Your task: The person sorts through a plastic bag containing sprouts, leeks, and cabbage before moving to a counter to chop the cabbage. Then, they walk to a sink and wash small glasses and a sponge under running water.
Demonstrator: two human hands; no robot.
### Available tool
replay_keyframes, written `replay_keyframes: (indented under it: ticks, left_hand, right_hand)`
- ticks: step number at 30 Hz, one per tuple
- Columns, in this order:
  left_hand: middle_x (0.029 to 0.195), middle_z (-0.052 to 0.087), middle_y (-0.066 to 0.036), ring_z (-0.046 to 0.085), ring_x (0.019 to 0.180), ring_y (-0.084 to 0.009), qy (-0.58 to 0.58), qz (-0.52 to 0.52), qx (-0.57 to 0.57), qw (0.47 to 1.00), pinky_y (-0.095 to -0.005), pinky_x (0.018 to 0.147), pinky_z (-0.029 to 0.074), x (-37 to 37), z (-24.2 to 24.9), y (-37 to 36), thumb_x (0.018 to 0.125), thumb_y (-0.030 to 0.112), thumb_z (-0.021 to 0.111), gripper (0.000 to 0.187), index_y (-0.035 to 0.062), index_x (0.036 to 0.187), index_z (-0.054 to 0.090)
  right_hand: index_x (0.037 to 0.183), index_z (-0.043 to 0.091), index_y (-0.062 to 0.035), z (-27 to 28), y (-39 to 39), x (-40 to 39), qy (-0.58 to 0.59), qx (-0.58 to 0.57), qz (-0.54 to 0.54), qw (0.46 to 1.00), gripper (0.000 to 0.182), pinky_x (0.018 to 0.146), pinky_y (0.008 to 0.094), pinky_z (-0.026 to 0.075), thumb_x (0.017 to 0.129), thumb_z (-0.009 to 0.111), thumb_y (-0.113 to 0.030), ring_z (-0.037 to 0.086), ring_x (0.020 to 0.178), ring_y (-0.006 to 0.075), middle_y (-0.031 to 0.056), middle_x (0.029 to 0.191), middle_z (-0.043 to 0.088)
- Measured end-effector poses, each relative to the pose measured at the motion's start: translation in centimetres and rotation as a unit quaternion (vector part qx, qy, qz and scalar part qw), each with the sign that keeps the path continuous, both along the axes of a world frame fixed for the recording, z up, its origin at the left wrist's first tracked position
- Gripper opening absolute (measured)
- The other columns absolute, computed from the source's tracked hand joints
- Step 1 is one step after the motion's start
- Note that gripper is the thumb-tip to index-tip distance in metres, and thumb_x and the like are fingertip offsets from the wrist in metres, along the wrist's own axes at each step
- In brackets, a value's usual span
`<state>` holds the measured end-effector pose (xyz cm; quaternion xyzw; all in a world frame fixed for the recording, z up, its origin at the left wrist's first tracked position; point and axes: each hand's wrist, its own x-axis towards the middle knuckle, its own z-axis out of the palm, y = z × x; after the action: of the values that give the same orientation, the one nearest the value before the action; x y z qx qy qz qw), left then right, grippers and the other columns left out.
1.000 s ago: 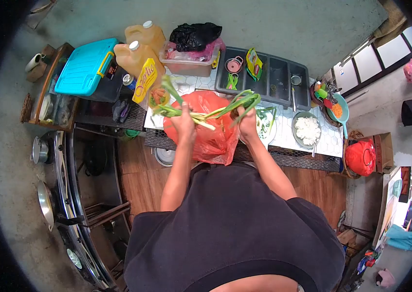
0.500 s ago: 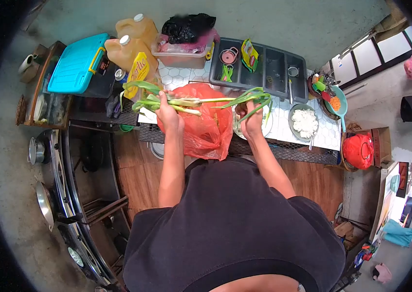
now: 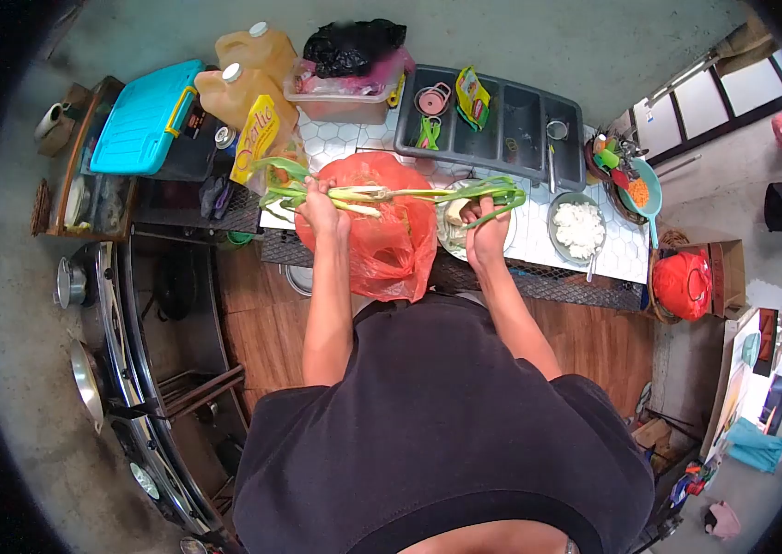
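My left hand (image 3: 323,212) is closed round several green onions (image 3: 354,208), with their white ends to the right and leafy tops to the left. A longer green onion stalk (image 3: 416,194) stretches across to my right hand (image 3: 488,235), whose fingers are closed on its green leaves. Beneath the stalks a red plastic bag (image 3: 381,254) sits at the front of the table. Partly hidden behind my right hand is a round plate (image 3: 509,235) with a pale piece on it that I cannot make out.
A bowl of chopped white food (image 3: 578,231) stands to the right, near a teal strainer (image 3: 651,203) with orange bits. Behind lie a grey divided tray (image 3: 525,120), a plastic tub (image 3: 345,109) and yellowish jugs (image 3: 229,97). A turquoise-lidded box (image 3: 146,120) is at left.
My right hand has moved slightly right and down, and the leaves in it are more bunched. My left hand has shifted a little right with its green onions.
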<state>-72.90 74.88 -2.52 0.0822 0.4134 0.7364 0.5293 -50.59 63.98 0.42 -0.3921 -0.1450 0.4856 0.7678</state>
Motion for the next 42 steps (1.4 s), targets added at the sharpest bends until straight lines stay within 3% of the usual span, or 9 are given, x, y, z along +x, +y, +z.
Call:
replay_keyframes:
  ticks: [9,11,13,15,18,21,26,28,42]
  left_hand:
    - [0.063,0.035,-0.001,0.042,0.066,-0.0177,-0.118,-0.069,0.027,0.990,-0.0419,0.094,0.047,0.6,4.7,-0.1,0.102,0.016,0.035,0.015,0.0037,0.098,0.043]
    - [0.062,0.034,-0.001,0.042,0.065,-0.0183,0.008,0.043,-0.069,0.997,-0.0448,0.099,0.045,-0.1,6.1,0.0,0.102,0.017,0.034,0.016,0.0040,0.099,0.042]
    - [0.063,0.038,-0.001,0.051,0.068,-0.0204,-0.026,0.092,-0.045,0.994,-0.0415,0.095,0.047,-4.2,7.9,-0.4,0.101,0.015,0.040,0.013,0.0030,0.100,0.044]
    - [0.064,0.039,-0.001,0.054,0.071,-0.0195,-0.011,-0.005,0.124,0.992,-0.0401,0.097,0.046,-9.7,3.8,1.5,0.101,0.016,0.040,0.014,0.0029,0.100,0.045]
    - [0.066,0.038,0.000,0.042,0.063,-0.0118,0.094,-0.029,0.070,0.993,-0.0391,0.090,0.050,-4.3,10.7,-1.0,0.102,0.018,0.043,0.018,0.0005,0.097,0.046]
    - [0.070,0.041,-0.001,0.042,0.063,-0.0100,0.157,-0.051,0.102,0.981,-0.0371,0.083,0.052,-2.4,9.6,-1.7,0.101,0.017,0.044,0.016,0.0014,0.100,0.047]
    - [0.068,0.043,0.002,0.048,0.067,-0.0121,0.193,-0.132,0.064,0.970,-0.0324,0.079,0.050,0.0,6.5,-3.8,0.099,0.029,0.049,0.027,0.0020,0.101,0.053]
    - [0.068,0.043,0.002,0.049,0.067,-0.0121,0.200,-0.178,0.051,0.962,-0.0328,0.079,0.050,1.0,6.9,-5.4,0.099,0.029,0.049,0.028,0.0014,0.102,0.053]
    - [0.075,0.046,0.001,0.049,0.071,-0.0085,0.202,-0.357,0.104,0.906,-0.0354,0.078,0.056,5.6,9.2,-10.8,0.100,0.022,0.047,0.026,-0.0002,0.113,0.051]
  right_hand:
    - [0.076,0.045,-0.0096,0.3,-1.0,1.8,0.021,0.013,-0.050,0.998,0.023,0.051,0.0264,0.031,0.097,0.052,-0.014,0.033,0.052,0.0083,-0.0042,0.059,0.033]
    - [0.076,0.045,-0.0100,-0.4,-1.0,4.2,0.070,-0.095,-0.255,0.960,0.026,0.051,0.0272,0.031,0.100,0.048,-0.021,0.030,0.050,0.0085,-0.0043,0.058,0.032]
    - [0.079,0.050,-0.0070,-1.5,-3.8,10.8,0.001,-0.036,-0.191,0.981,0.027,0.049,0.0268,0.035,0.099,0.050,-0.025,0.035,0.048,0.0091,-0.0033,0.056,0.040]
    - [0.075,0.048,-0.0080,-1.9,-6.1,15.3,-0.083,-0.056,-0.145,0.984,0.029,0.048,0.0266,0.033,0.099,0.051,-0.024,0.033,0.045,0.0089,-0.0047,0.054,0.038]
    - [0.078,0.049,-0.0087,-1.2,-6.8,17.6,-0.188,-0.104,-0.081,0.973,0.028,0.048,0.0266,0.029,0.098,0.053,-0.028,0.029,0.046,0.0075,-0.0064,0.054,0.034]
    - [0.084,0.055,-0.0052,-0.8,-4.8,17.2,-0.270,-0.215,-0.044,0.937,0.026,0.048,0.0253,0.030,0.096,0.056,-0.028,0.033,0.045,0.0070,-0.0053,0.054,0.038]
    - [0.090,0.063,0.0042,-10.8,1.5,18.7,-0.580,-0.240,0.038,0.778,0.032,0.060,0.0379,0.047,0.090,0.060,-0.028,0.060,0.061,0.0246,0.0142,0.068,0.063]
    - [0.092,0.065,0.0021,-9.1,3.6,17.1,-0.649,-0.290,0.150,0.687,0.032,0.078,0.0493,0.048,0.084,0.060,-0.028,0.062,0.090,0.0435,0.0270,0.091,0.064]
    - [0.102,0.066,-0.0045,-14.4,5.4,15.3,-0.633,-0.339,0.305,0.626,0.046,0.085,0.0447,0.048,0.078,0.067,-0.044,0.062,0.100,0.0378,0.0211,0.102,0.067]
